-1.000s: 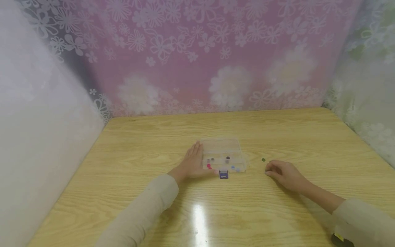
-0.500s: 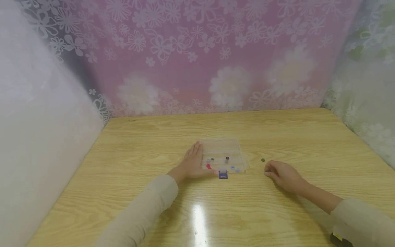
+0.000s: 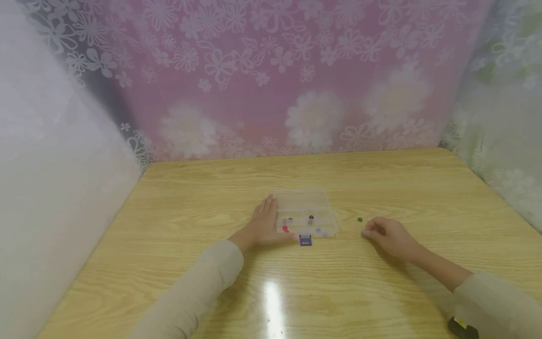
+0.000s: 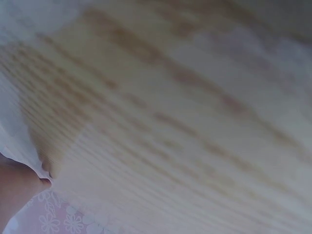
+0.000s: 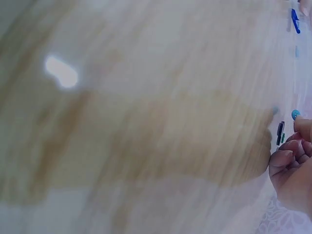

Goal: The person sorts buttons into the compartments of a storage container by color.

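Note:
A clear plastic box (image 3: 301, 200) with compartments stands mid-table, its lid open and a purple latch tab (image 3: 305, 241) at the front. Inside lie several small round buttons, among them a pink one (image 3: 285, 228), a dark one (image 3: 311, 218) and a light blue one (image 3: 318, 230). Along the box's left side rests my left hand (image 3: 263, 226), fingers straight, thumb stretched across the front. Right of the box, my right hand (image 3: 391, 239) pinches a small blue button (image 5: 296, 114) between thumb and fingertips. Just beyond those fingertips a dark green button (image 3: 360, 219) lies on the table.
The wood-grain table (image 3: 203, 188) is glossy and reflects the hands. A black object with a yellow mark (image 3: 463, 327) is partly under the right sleeve at the front. Flowered cloth (image 3: 296, 84) hangs behind the table, with pale walls at the sides.
My right hand has lifted slightly, and the blue button now shows more clearly at its fingertips. The left hand stays against the box. The view has shifted a little.

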Demonstrator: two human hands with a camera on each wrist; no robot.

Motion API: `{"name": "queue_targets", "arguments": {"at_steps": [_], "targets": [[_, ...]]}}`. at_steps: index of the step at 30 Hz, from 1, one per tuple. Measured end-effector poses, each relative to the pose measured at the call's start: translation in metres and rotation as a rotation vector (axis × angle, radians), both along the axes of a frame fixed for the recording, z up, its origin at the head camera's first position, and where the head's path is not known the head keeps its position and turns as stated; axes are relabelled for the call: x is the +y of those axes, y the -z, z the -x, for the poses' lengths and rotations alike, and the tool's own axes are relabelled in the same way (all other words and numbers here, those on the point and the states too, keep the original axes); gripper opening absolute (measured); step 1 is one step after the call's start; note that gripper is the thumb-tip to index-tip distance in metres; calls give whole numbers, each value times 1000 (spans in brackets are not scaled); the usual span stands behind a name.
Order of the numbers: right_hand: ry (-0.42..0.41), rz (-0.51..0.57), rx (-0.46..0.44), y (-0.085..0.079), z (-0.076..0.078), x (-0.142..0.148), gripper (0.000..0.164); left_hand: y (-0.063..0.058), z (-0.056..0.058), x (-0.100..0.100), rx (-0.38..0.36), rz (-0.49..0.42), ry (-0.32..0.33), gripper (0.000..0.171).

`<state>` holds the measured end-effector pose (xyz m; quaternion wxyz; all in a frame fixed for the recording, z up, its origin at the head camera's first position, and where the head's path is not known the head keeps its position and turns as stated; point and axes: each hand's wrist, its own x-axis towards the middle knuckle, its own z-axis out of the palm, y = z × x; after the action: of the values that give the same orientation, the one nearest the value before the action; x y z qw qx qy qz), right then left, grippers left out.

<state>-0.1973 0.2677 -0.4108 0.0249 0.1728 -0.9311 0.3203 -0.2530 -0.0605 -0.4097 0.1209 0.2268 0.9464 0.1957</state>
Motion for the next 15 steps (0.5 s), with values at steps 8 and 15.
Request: {"name": "queue_targets", "arguments": {"at_steps": [8, 15], "targets": [[38, 48, -51, -5, -3, 1, 11, 2, 1, 0, 1, -11, -2, 116], [106, 51, -63, -6, -2, 0, 15, 1, 1, 0, 5, -3, 2, 116]]}}
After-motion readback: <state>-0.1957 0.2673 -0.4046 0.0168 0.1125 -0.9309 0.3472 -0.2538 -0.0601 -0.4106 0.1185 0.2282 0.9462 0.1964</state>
